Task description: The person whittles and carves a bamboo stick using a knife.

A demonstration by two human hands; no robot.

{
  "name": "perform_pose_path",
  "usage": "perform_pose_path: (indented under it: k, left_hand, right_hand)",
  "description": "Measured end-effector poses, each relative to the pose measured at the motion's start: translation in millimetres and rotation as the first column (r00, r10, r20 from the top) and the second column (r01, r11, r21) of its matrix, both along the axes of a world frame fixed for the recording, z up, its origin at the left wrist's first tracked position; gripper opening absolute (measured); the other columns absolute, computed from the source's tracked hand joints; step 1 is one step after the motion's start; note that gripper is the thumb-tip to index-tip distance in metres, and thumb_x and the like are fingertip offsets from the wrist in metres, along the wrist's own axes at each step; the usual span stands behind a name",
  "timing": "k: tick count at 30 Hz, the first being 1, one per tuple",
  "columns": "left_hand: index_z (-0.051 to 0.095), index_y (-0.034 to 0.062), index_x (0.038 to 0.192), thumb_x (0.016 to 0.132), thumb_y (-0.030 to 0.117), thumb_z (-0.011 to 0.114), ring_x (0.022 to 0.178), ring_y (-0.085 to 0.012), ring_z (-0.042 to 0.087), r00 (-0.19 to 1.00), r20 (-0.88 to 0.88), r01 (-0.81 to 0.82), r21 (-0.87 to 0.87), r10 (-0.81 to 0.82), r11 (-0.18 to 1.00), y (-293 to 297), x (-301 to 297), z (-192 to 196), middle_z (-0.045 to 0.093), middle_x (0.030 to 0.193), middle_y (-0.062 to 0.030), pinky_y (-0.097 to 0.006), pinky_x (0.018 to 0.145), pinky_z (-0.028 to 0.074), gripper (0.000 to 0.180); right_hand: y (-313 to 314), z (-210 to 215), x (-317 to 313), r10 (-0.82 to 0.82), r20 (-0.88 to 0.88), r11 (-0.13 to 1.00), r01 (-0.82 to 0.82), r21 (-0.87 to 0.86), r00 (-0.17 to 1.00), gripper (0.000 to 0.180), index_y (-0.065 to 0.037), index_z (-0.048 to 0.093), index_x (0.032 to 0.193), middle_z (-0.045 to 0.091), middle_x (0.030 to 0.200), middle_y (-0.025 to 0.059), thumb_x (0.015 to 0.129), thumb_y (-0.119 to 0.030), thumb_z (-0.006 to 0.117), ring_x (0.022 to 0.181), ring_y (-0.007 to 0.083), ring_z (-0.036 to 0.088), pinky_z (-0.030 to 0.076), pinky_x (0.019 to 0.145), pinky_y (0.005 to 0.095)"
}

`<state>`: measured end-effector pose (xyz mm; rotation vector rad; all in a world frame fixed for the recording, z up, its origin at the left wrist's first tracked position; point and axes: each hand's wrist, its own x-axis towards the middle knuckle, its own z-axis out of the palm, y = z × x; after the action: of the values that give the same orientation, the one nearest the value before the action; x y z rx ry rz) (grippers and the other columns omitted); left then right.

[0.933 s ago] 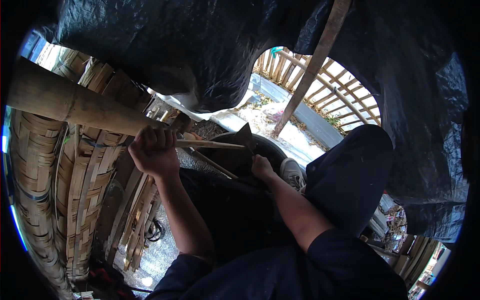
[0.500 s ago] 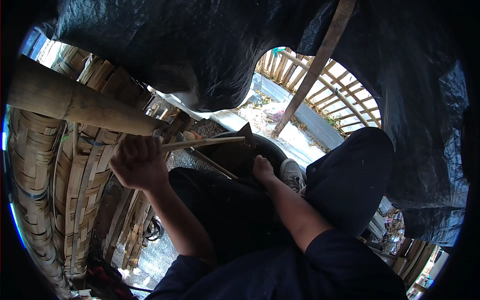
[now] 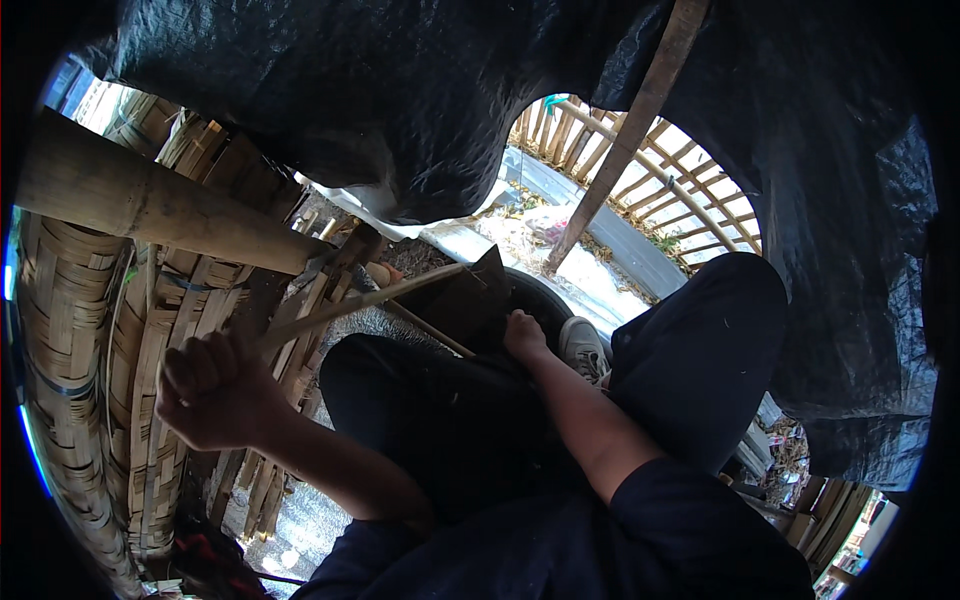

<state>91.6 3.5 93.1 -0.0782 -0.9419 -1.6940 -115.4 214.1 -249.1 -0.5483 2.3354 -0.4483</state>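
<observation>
My left hand is a fist round one end of a narrow pale bamboo strip. From the fist the strip slants up to the right, its other end meeting a dark, pointed flat piece in front of my knees. My right hand is closed beside the right edge of that piece; whatever the fingers hold is hidden. Below the strip a thin stick runs down to the right. Behind the flat piece shows a round black tub.
A thick bamboo pole and woven bamboo rolls stand on the left. Black plastic sheeting hangs ahead and to the right. A wooden post slants down beyond the tub, before a bamboo fence. My shoe rests by the tub.
My left hand has moved left and down toward me, drawing the bamboo strip with it. The strip now slopes more steeply. The right hand stays in place.
</observation>
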Motion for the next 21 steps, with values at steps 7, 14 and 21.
perform_pose_path:
  k: [7,14,21]
  left_hand:
    - [0.028,0.0180,0.057,0.083,0.016,0.039,0.045,-0.0088,0.018,0.972,-0.014,-0.236,-0.009,0.235,0.972,15,29,25,0.022,0.051,0.0044,-0.028,0.048,0.020,0.028]
    - [0.027,0.0174,0.057,0.085,0.019,0.034,0.045,-0.0091,0.014,0.999,-0.046,-0.023,-0.002,0.022,1.000,6,-27,-6,0.021,0.051,0.0037,-0.028,0.043,0.017,0.029]
    - [0.023,0.0141,0.057,0.086,0.026,0.035,0.045,-0.0086,0.011,0.981,0.190,-0.081,0.241,0.035,0.967,-15,-69,-62,0.016,0.050,0.0033,-0.027,0.042,0.014,0.033]
  right_hand:
    - [1,-9,-1,-0.025,0.013,1.000,0.026,-0.016,1.000,0.030,0.000,0.056,0.096,0.063,0.098,0.0261,0.095,-0.026,0.042,0.097,0.0412,0.060,0.048,0.083,0.0483]
    - [0,-29,-10,-0.031,0.034,0.998,0.032,-0.047,0.999,0.034,0.003,0.059,0.095,0.062,0.098,0.0286,0.094,-0.026,0.041,0.097,0.0424,0.059,0.047,0.085,0.0476]
    - [2,-13,-13,-0.449,-0.013,0.883,0.442,-0.156,0.893,0.037,0.008,0.057,0.091,0.061,0.095,0.0322,0.092,-0.024,0.041,0.095,0.0440,0.059,0.046,0.085,0.0473]
